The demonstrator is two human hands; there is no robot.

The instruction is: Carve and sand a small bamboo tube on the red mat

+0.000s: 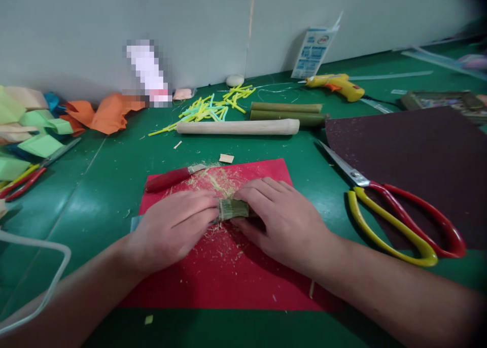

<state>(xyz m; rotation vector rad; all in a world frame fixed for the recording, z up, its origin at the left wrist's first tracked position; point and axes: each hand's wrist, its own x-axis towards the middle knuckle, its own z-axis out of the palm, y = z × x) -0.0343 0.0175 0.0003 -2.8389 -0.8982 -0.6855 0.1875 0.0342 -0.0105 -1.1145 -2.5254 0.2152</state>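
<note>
A short green bamboo piece (234, 209) lies crosswise between my hands, over a red sheet (213, 292) strewn with pale shavings. My left hand (177, 226) is closed at its left end, fingertips together; whatever else sits under those fingers is hidden. My right hand (279, 218) grips the right end, thumb below and fingers above. Behind my left hand, a red-handled knife (169, 179) rests on the sheet, its short blade among the shavings. A light-blue edge (135, 222) shows beside my left wrist, mostly covered.
Large scissors (359, 178) with red and yellow handles lie at right on a dark sheet (411, 160). Farther back are a peeled bamboo stick (238, 127), green bamboo lengths (285, 115), yellow straw pieces (205, 108) and a yellow glue gun (338, 87). Folded papers (41, 145) and more scissors (25, 183) lie left.
</note>
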